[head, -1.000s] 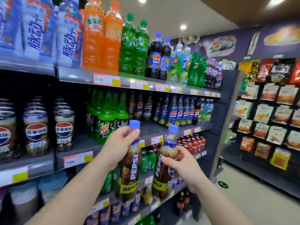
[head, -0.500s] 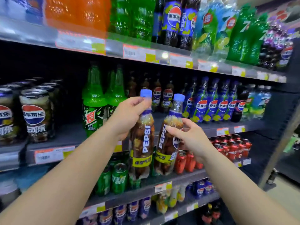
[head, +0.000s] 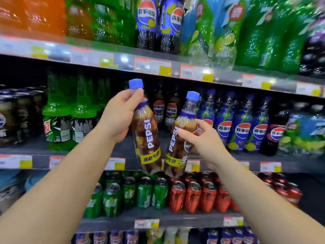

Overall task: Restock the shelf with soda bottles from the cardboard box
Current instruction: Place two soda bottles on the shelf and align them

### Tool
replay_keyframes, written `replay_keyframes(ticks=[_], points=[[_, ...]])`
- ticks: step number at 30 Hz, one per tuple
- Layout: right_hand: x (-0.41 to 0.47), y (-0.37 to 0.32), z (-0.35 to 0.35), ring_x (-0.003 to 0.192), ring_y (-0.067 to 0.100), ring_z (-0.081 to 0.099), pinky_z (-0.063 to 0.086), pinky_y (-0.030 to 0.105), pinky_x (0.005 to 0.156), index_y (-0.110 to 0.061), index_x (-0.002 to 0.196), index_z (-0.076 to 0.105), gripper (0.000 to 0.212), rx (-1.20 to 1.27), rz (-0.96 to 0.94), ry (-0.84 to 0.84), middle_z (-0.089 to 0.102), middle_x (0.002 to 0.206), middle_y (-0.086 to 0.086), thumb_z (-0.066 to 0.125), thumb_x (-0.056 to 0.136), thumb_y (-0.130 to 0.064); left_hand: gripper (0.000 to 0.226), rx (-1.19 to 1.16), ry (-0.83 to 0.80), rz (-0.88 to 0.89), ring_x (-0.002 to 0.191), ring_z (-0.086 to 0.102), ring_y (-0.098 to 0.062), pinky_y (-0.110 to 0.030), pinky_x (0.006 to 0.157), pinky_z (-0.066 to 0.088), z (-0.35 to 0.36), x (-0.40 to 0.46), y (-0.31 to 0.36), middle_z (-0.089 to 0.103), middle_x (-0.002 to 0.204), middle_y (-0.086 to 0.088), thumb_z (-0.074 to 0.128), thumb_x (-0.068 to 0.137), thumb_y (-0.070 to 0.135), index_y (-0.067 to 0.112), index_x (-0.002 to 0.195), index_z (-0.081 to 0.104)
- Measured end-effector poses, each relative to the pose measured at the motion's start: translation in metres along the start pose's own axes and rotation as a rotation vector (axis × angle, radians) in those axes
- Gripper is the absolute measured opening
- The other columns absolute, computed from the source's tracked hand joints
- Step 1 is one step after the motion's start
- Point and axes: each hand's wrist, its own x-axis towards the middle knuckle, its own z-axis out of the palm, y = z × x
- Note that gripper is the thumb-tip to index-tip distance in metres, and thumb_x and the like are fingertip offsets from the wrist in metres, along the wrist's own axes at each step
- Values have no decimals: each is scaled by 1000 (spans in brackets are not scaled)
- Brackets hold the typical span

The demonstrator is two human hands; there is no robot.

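Note:
My left hand (head: 118, 114) grips the neck and shoulder of a brown Pepsi bottle (head: 148, 138) with a blue cap, tilted slightly. My right hand (head: 200, 140) holds a second Pepsi bottle (head: 177, 141) by its middle, leaning toward the first; their bases nearly touch. Both bottles hang in the air in front of the middle shelf (head: 123, 152), near a gap beside matching small Pepsi bottles (head: 166, 111) standing at the back. The cardboard box is out of view.
Green bottles (head: 58, 120) stand left of the gap and blue-labelled Pepsi bottles (head: 241, 125) right of it. Large bottles fill the top shelf (head: 153, 66). Green cans (head: 144, 192) and red cans (head: 193, 196) sit on the shelf below.
Both hands have carried the bottles up and closer to the middle shelf. The view has moved in toward the shelves, and the two bottles now tilt toward each other.

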Motion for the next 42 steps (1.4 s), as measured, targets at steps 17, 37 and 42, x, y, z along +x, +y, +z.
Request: replay_keyframes(ticks=[17, 37, 42], points=[[79, 30, 2, 88, 13, 63, 52, 17, 67, -27, 134, 45, 67, -23, -84, 58, 68, 107, 0, 76, 77, -41, 11, 277, 271, 308, 82, 59, -12, -37, 82, 49, 9, 18, -31, 64, 90, -1, 55, 95, 24, 32, 97, 62], [72, 80, 17, 113, 13, 59, 47, 40, 101, -30, 144, 32, 90, -184, 174, -43, 62, 125, -8, 83, 70, -20, 18, 288, 94, 79, 86, 67, -16, -39, 81, 53, -2, 75, -56, 71, 97, -1, 57, 92, 35, 24, 104, 63], [70, 77, 21, 102, 12, 59, 48, 32, 94, -24, 134, 45, 72, -282, 162, 9, 63, 116, -7, 82, 73, -23, 16, 276, 20, 60, 91, 68, -23, -44, 85, 54, 7, 75, -57, 70, 103, -9, 54, 94, 34, 24, 103, 62]])
